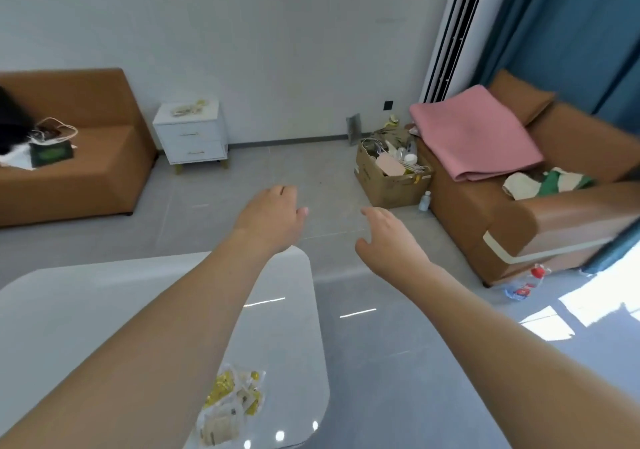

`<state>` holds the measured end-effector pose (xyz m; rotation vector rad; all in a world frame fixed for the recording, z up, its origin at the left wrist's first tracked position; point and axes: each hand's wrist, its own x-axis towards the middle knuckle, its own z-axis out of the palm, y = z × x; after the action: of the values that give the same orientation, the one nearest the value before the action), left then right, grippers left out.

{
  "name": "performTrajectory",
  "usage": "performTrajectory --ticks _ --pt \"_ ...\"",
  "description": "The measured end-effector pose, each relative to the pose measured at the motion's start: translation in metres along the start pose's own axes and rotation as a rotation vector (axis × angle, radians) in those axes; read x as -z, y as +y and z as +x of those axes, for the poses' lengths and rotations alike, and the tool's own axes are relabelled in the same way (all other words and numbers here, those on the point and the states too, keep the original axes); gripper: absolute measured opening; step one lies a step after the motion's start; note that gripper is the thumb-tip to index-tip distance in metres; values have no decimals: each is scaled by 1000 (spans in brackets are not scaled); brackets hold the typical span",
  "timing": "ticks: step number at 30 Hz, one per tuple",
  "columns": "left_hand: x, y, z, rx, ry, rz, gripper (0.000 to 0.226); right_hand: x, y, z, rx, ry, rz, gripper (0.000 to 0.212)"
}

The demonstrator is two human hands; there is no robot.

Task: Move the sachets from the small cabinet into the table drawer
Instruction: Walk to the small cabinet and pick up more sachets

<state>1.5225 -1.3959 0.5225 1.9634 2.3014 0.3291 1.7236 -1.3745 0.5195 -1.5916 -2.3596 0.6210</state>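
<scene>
Reaching out in front, both bare arms are stretching over the room. The left hand (268, 218) is holding nothing, and its fingers are hanging loose and a little bent. The right hand (388, 237) is holding nothing too, with its fingers relaxed and spread a bit. The two hands are staying apart, with grey floor (398, 362) showing between them.

Some sachets (232, 403) are lying in a small pile on the shiny white table (104, 303), near its right edge, close to the person and partly hidden by the left arm. They are yellow and pale. More sachets (188, 108) are sitting on top of the small white cabinet (190, 136), far across the room by the wall. Both cabinet drawers are looking closed.

A brown sofa (86, 157) is standing just left of the cabinet. Another brown sofa (536, 213) on the right is carrying a pink cloth (474, 133). A cardboard box (391, 178) full of things is sitting beside it, near blue curtains (588, 32).
</scene>
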Motion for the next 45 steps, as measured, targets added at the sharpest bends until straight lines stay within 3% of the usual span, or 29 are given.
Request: performTrajectory --ticks 12,30,32,36,45 --pt "-30 63 204 -63 48 71 46 62 89 184 23 5 -14 56" --pt "30 99 576 4 173 62 49 214 147 551 187 133 -25 50" --pt "43 92 615 15 195 65 48 226 140 600 208 140 0 44" --pt "60 55 689 49 240 121 49 222 113 694 287 95 -16 57" --pt "60 -82 884 118 197 134 51 197 57 922 317 65 -47 61"
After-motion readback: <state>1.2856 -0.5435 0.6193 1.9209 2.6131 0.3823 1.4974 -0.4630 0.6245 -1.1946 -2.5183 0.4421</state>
